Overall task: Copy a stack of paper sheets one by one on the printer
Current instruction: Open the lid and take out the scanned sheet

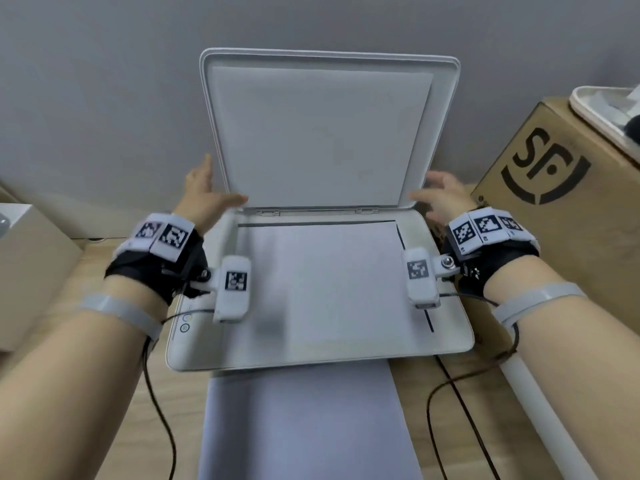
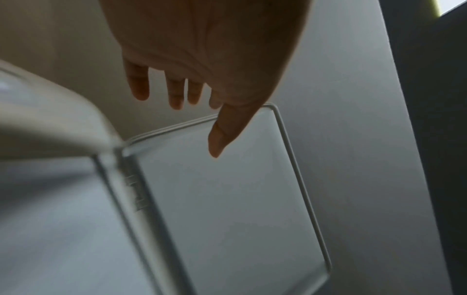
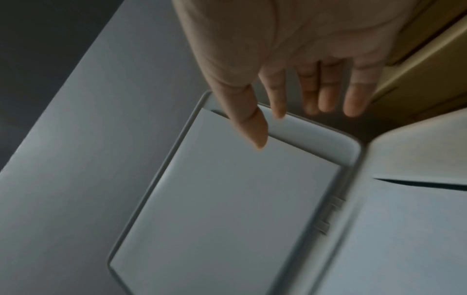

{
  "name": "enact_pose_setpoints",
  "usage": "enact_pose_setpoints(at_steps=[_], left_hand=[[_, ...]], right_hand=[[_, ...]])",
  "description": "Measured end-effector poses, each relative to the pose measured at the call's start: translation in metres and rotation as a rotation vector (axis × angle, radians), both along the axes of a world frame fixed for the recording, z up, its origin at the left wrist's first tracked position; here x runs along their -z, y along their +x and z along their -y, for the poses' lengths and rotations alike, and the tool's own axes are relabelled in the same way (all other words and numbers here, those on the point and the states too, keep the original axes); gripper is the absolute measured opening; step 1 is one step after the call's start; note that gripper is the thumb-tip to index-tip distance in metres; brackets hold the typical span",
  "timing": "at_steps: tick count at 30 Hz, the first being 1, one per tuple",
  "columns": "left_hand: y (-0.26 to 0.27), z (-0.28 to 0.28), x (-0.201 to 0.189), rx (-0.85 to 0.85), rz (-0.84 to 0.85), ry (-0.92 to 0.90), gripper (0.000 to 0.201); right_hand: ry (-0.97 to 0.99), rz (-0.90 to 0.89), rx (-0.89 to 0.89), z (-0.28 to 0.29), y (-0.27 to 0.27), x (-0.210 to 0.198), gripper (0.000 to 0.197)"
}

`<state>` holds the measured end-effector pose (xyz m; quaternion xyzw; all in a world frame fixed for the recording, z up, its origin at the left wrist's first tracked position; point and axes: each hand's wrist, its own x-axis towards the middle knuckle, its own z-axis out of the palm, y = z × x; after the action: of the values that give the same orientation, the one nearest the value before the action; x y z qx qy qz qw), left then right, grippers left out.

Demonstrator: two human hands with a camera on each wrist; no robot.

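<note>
Paper sheet lies flat on the scanner bed of the white printer, whose lid stands raised against the grey wall. The left hand reaches at the lid's left edge, fingers straight and spread, holding nothing. The right hand sits at the lid's right edge, fingers likewise relaxed and apart. More white paper hangs off the printer's front edge. A cardboard box stands beside the printer's right edge.
</note>
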<state>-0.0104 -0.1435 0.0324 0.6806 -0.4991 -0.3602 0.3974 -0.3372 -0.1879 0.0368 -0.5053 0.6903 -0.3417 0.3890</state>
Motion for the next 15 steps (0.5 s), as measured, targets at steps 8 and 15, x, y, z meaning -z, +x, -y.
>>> enact_pose_setpoints(at_steps=[8,15], left_hand=[[0.005,-0.067,0.072,0.239,0.601,0.379,0.082],[0.003,-0.076,0.076,0.298,0.866,0.470,0.068]], right_hand=[[0.340,-0.480,-0.251,-0.061,-0.006,0.053,0.056],[0.358,-0.755,-0.313,-0.086,0.002,0.060,0.073]])
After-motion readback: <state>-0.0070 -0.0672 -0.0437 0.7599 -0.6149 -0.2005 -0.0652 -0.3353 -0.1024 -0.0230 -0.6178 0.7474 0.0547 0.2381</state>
